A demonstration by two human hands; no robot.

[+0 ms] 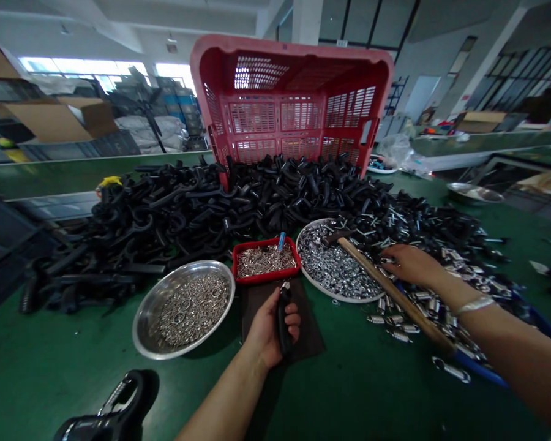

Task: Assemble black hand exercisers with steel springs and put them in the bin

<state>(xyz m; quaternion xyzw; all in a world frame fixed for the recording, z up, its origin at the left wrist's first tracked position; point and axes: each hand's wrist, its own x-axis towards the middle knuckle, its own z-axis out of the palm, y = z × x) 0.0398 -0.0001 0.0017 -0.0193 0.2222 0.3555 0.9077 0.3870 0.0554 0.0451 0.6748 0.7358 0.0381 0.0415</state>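
My left hand [264,334] is wrapped round a black plastic handle [283,321], held upright with a small shiny metal piece at its top end. It is over a dark mat [310,343]. My right hand [413,264] reaches to a heap of black parts with bolts [408,217]; its fingers are pinched together, and what they hold, if anything, I cannot make out. Just left of that hand is a white plate of small metal fittings [308,278]. A hammer [371,272] lies across the plate, its wooden handle pointing toward me over metal springs [399,335].
A steel bowl [140,331] with small rings and a red tray [236,269] of rivets stand by the mat. Behind, black plastic parts [188,208] spill from a tipped red crate [202,79]. A finished-looking black clamp [119,410] lies front left. Springs fill a blue container [482,370] at right.
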